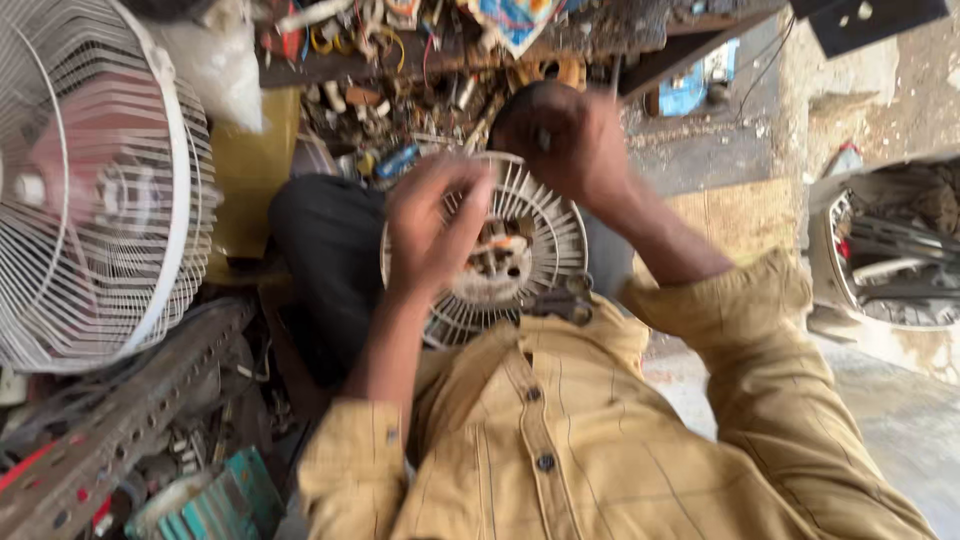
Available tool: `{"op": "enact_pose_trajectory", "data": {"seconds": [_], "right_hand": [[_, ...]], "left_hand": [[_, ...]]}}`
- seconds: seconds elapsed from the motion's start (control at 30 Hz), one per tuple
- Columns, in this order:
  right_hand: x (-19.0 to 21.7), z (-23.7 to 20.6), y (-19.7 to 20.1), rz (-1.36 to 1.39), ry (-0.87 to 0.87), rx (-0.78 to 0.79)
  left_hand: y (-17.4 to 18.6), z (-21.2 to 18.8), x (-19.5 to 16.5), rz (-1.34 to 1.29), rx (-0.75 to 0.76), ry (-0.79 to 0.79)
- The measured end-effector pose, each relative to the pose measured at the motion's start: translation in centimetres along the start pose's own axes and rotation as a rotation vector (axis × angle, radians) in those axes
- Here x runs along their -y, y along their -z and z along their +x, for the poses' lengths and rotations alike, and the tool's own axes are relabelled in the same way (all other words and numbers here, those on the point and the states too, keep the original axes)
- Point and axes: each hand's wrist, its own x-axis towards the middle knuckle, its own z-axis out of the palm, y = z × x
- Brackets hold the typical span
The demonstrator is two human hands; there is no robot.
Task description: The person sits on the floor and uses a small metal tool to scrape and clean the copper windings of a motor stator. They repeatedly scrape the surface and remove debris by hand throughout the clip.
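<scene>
**Both hands on the fan motor**

The motor housing point(540, 235), white and ribbed, is sitting mid-frame on the lap. The left hand point(432, 228) is gripping its left rim; the right hand point(560, 140) is clenching over its top edge. A fan guard point(100, 190) is standing upper left.

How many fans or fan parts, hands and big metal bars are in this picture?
Standing fans with wire guard: 1
Round ribbed fan parts on the lap: 1
Hands: 2, left hand and right hand, both on the ribbed part
Perforated metal bars: 1
Total: 5
</scene>
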Motion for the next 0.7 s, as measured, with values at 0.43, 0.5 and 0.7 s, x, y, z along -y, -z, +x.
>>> {"op": "enact_pose_trajectory", "data": {"seconds": [0.43, 0.5, 0.7], "right_hand": [[4.9, -2.4, 4.7, -0.325, 0.068, 0.216], [1.6, -1.5, 2.1, -0.004, -0.163, 0.253], [-0.8, -0.8, -1.6, 0.226, -0.116, 0.087]], "left_hand": [[0.2, -4.3, -4.1, 0.816, 0.239, -0.499], [0.7, -4.8, -3.1, 0.715, 0.199, -0.512], [1.3, -4.9, 0.1, 0.167, 0.210, 0.057]]}}
